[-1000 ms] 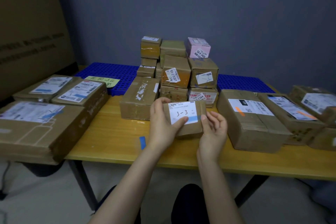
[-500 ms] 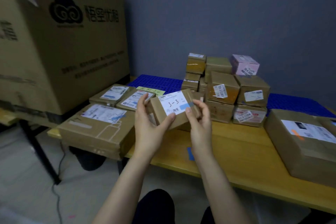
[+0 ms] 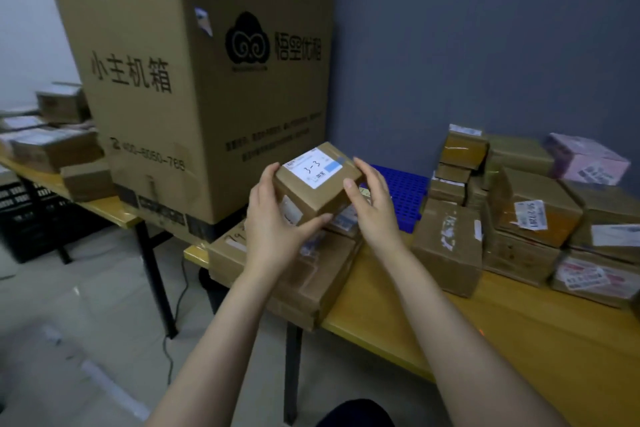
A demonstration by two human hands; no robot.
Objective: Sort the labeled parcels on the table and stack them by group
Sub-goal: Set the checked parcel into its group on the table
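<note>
Holding firm, both of them, says the first speaker. The left hand curls round the near left end of the parcel, and the right hand clasps its right end.

Where is it? asks the second.

In the air, over the flat boxes at the left end of the table, just right of the big carton.

Which way does it lie?

Its label, marked 3-3, faces up and tips towards the person. The long axis runs roughly left to right between the hands, with a corner turned nearest.

How will it handle?

Likely light, since the fingers alone carry it. The cardboard looks stiff, though taped faces may be slick. The short ends, where the hands are, seem the best hold.
</note>
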